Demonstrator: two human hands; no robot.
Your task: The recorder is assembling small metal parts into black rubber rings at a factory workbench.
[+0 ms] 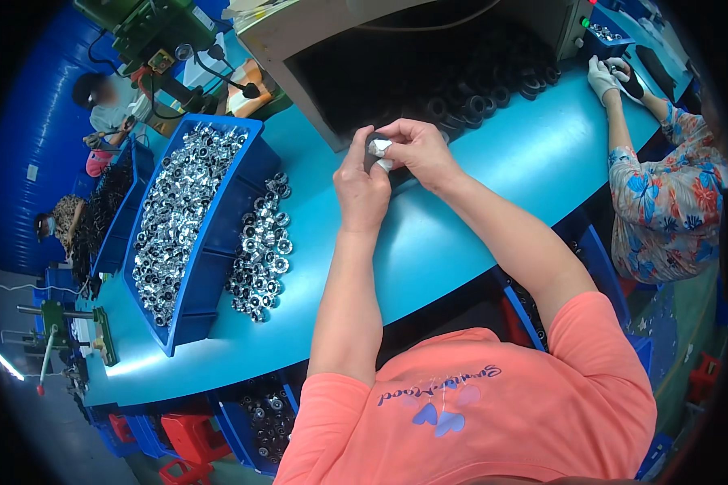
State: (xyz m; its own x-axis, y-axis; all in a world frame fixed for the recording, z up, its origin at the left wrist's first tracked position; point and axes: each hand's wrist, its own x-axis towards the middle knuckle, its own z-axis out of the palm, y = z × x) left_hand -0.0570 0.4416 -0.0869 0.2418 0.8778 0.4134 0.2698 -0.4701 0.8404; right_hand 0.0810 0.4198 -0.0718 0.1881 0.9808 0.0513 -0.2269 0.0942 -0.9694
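Note:
Close together above the table's middle, my left hand (pixel 362 187) and my right hand (pixel 430 155) are both closed around one small dark round part (pixel 371 141). Fingers cover most of it, so its exact kind does not show. White wraps cover some of my fingertips. Just beyond my hands, many black rings (pixel 477 105) lie piled at the mouth of a grey box-like housing (pixel 315 105). Left of my forearm, shiny chrome ring-shaped metal parts (pixel 260 250) are heaped on the turquoise table (pixel 315 234).
A blue bin (pixel 206 271) full of the same shiny parts stands at the left. Behind it rises a green machine (pixel 158 36). A co-worker's gloved hands (pixel 603 81) are at the far right. Blue bins (pixel 255 428) and red stools (pixel 190 436) sit below the table edge.

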